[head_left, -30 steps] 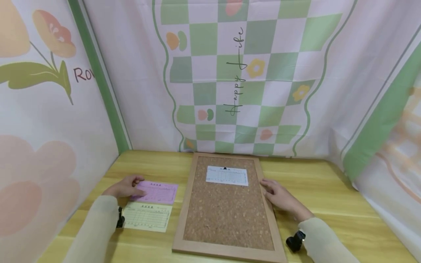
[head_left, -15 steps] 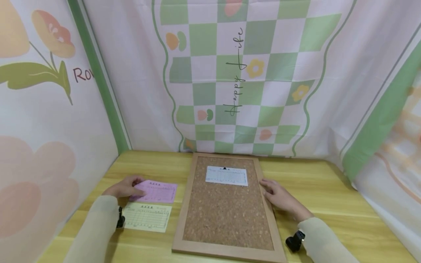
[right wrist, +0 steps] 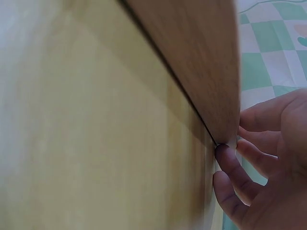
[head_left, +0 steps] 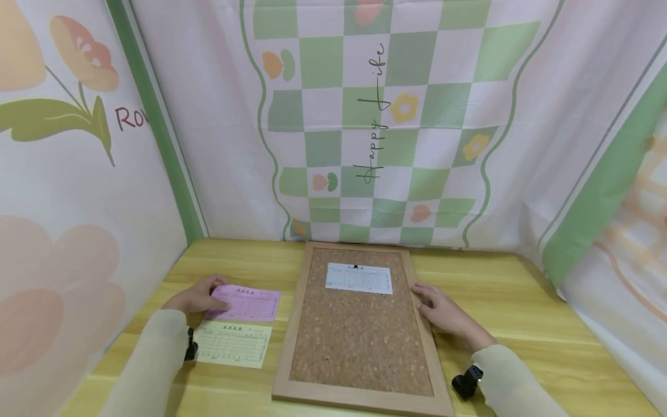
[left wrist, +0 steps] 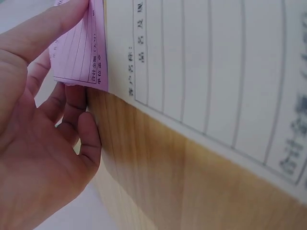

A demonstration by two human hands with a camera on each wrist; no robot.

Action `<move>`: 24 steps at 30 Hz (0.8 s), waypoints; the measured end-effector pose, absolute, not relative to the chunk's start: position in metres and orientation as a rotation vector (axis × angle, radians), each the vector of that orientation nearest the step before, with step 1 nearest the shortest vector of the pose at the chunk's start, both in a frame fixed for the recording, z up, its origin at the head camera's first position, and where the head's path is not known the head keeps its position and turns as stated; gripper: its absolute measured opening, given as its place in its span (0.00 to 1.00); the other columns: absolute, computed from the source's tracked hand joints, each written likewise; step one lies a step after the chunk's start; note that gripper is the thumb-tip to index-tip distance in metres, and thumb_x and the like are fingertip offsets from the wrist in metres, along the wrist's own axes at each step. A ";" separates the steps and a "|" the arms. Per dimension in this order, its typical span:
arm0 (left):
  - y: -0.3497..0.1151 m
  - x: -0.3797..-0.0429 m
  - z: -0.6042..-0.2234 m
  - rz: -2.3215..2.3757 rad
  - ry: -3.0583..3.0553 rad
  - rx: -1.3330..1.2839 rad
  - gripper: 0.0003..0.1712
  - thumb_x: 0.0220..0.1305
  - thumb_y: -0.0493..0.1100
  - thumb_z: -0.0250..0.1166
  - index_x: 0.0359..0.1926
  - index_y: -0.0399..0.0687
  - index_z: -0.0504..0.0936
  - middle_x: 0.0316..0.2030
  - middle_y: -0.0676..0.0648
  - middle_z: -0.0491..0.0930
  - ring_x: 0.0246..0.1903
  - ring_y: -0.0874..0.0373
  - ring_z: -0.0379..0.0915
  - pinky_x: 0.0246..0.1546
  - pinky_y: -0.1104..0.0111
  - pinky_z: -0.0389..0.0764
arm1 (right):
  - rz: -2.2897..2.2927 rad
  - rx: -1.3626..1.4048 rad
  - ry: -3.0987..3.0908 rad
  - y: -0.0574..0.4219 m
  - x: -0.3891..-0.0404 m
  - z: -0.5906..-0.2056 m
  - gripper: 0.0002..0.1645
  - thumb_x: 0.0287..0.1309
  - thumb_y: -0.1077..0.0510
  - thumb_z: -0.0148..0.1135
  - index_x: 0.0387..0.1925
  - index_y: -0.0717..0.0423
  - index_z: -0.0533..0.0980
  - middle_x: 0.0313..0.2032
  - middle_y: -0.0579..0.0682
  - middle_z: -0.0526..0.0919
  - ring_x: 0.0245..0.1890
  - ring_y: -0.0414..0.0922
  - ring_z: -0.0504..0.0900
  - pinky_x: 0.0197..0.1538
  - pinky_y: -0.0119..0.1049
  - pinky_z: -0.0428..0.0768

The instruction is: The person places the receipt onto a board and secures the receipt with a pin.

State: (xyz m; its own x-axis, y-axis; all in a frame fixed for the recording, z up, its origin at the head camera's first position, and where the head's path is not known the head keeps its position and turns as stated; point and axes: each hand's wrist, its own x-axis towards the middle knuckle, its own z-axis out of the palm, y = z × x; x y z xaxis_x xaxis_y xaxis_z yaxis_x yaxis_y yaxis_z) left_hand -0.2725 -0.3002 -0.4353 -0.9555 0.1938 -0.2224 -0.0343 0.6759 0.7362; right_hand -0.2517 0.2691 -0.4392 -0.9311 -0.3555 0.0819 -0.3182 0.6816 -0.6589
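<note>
My left hand [head_left: 195, 297] pinches the left end of a pink form slip [head_left: 247, 304], thumb on top and fingers under its edge. In the left wrist view, the thumb lies over the printed pink paper [left wrist: 79, 57]. Just below it, a pale yellow form slip [head_left: 234, 346] lies flat on the table, partly under the pink one's edge. My right hand [head_left: 443, 310] touches the right side of a wood-framed cork board [head_left: 359, 341], fingers loosely bent against the frame edge [right wrist: 206, 62]. A white form slip [head_left: 358, 279] is on the board's upper part, with a small black clip or pin [head_left: 356, 266] at its top.
The wooden table [head_left: 500, 301] runs back to a patterned curtain [head_left: 375, 145], with the board's far end close to it. Another printed cloth [head_left: 62, 243] closes off the left. Black wrist cameras [head_left: 467, 382] sit on the sleeves.
The pink slip's left end has risen a little and the slip has shifted slightly left under my left hand. My right hand and the board have stayed put.
</note>
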 end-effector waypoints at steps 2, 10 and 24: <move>-0.300 -0.273 -0.436 1.160 2.601 0.126 0.33 0.58 0.37 0.73 0.59 0.34 0.67 0.52 0.35 0.75 0.49 0.44 0.73 0.53 0.48 0.72 | -1.099 -0.565 2.831 0.269 -0.252 -0.440 0.27 0.71 0.66 0.52 0.66 0.77 0.64 0.68 0.75 0.59 0.68 0.73 0.57 0.63 0.65 0.63; -0.302 -0.272 -0.437 1.157 2.589 0.095 0.37 0.58 0.40 0.74 0.63 0.34 0.65 0.56 0.32 0.73 0.53 0.41 0.71 0.57 0.43 0.68 | -1.084 -0.557 2.828 0.270 -0.253 -0.441 0.27 0.71 0.65 0.53 0.67 0.76 0.64 0.69 0.75 0.59 0.67 0.73 0.58 0.63 0.64 0.64; -0.309 -0.271 -0.432 1.186 2.566 0.033 0.40 0.60 0.39 0.64 0.70 0.32 0.59 0.62 0.24 0.65 0.59 0.32 0.65 0.61 0.36 0.59 | -1.081 -0.570 2.836 0.271 -0.254 -0.441 0.27 0.72 0.65 0.53 0.67 0.76 0.64 0.69 0.74 0.59 0.66 0.72 0.60 0.63 0.63 0.65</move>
State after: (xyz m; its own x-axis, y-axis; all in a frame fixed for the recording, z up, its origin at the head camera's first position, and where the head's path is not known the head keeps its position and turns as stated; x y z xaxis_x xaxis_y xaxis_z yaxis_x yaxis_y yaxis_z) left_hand -0.2710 -0.3085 -0.4323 -0.9507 0.1502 -0.2714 -0.1094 0.6564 0.7464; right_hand -0.2540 0.2707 -0.4408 -0.9304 -0.3575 0.0807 -0.3205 0.6869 -0.6523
